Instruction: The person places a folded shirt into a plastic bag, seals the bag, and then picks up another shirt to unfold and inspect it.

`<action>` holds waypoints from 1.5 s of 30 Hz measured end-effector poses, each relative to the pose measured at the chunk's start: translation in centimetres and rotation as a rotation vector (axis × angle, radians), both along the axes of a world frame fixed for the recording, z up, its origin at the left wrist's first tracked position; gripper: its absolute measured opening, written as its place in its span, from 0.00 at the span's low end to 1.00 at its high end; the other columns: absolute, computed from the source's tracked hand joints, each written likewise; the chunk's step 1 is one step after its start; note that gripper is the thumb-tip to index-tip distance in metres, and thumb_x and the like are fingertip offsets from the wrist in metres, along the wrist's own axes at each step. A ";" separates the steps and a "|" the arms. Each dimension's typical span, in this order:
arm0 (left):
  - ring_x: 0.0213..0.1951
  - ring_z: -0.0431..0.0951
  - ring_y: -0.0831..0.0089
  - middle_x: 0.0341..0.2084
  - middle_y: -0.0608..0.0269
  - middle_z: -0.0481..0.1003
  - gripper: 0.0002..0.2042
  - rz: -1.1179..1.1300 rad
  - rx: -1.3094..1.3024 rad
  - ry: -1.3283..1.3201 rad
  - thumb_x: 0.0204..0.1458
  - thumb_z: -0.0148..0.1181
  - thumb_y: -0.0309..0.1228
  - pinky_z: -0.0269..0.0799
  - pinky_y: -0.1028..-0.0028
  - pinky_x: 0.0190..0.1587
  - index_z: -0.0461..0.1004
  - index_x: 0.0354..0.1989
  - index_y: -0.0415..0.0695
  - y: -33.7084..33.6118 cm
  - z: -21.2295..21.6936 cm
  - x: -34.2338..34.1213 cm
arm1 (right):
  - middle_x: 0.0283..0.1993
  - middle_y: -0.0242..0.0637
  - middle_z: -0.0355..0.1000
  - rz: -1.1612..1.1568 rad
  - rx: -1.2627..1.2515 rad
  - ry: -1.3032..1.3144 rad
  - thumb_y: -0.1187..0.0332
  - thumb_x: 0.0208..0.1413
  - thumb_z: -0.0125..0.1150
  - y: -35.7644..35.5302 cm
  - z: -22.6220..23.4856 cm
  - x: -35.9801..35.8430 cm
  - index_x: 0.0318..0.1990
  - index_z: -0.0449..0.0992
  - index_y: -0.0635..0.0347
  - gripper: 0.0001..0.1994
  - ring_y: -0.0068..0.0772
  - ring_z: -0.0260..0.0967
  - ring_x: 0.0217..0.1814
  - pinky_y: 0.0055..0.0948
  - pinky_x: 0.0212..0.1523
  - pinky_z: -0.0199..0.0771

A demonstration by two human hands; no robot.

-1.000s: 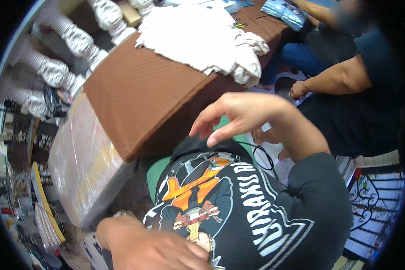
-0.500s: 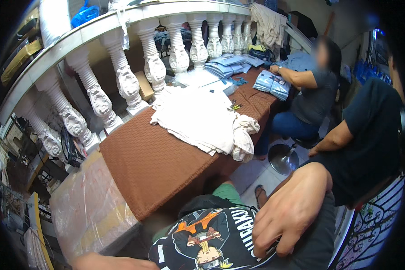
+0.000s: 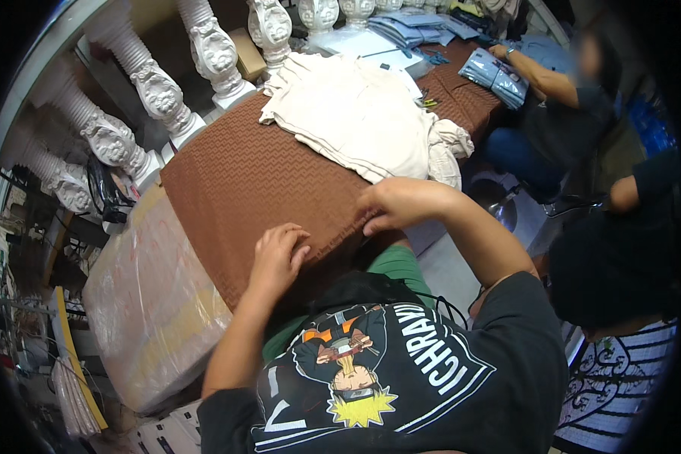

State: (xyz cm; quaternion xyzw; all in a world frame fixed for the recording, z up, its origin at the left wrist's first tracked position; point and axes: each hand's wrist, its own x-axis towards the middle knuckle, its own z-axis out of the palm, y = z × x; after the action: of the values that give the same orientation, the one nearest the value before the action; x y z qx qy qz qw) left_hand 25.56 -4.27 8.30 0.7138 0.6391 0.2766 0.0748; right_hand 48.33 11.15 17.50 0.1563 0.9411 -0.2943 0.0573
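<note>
My left hand (image 3: 278,256) rests at the near edge of the brown tablecloth (image 3: 261,181), its fingers loosely bent and apart, with nothing visible in it. At the same edge, further right, my right hand (image 3: 397,204) touches the cloth with thumb and fingers apart. Just beyond it lies a stack of cream garments (image 3: 356,121), laid mostly flat, with a crumpled part (image 3: 448,147) at its right end. A small yellow-and-black tool (image 3: 429,101) lies past the stack.
Left of the cloth stands a plastic-wrapped block (image 3: 147,303). White balusters (image 3: 159,98) line the far side. Folded blue packets (image 3: 408,32) lie at the back. A co-worker (image 3: 564,106) sits at the far right beside a blue bundle (image 3: 495,78); another person (image 3: 617,257) is nearer.
Both my hands have moved forward from near my body to the table edge. The view has tilted down, so the table sits higher in the picture. The nearer person has bent lower.
</note>
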 end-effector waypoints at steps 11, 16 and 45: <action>0.52 0.68 0.60 0.45 0.61 0.72 0.07 0.226 0.067 0.003 0.46 0.59 0.26 0.58 0.62 0.54 0.74 0.35 0.45 -0.1 -3.9 1.9 | 0.35 0.34 0.76 -1.192 -0.105 0.547 0.69 0.52 0.58 28.3 -9.0 7.2 0.41 0.77 0.59 0.10 0.24 0.71 0.32 0.23 0.33 0.70; 0.51 0.68 0.61 0.43 0.65 0.71 0.07 0.261 0.060 0.013 0.44 0.59 0.26 0.59 0.62 0.52 0.74 0.34 0.48 0.2 -3.9 2.1 | 0.37 0.31 0.74 -1.232 -0.518 0.606 0.68 0.50 0.61 32.6 -11.6 5.2 0.47 0.73 0.61 0.16 0.20 0.67 0.31 0.20 0.31 0.67; 0.50 0.69 0.62 0.42 0.65 0.72 0.07 0.277 0.099 0.013 0.44 0.59 0.24 0.61 0.65 0.50 0.74 0.33 0.47 0.1 -3.8 2.4 | 0.30 0.41 0.76 -1.249 0.117 0.142 0.51 0.37 0.70 36.2 -11.2 4.5 0.31 0.78 0.63 0.22 0.34 0.73 0.31 0.30 0.35 0.71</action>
State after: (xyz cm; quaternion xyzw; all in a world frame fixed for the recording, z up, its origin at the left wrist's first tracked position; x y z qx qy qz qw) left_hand 27.93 -4.14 4.53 0.6234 0.7174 0.3109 -0.0034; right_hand 52.87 47.40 6.31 0.6592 0.6884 -0.2299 -0.1966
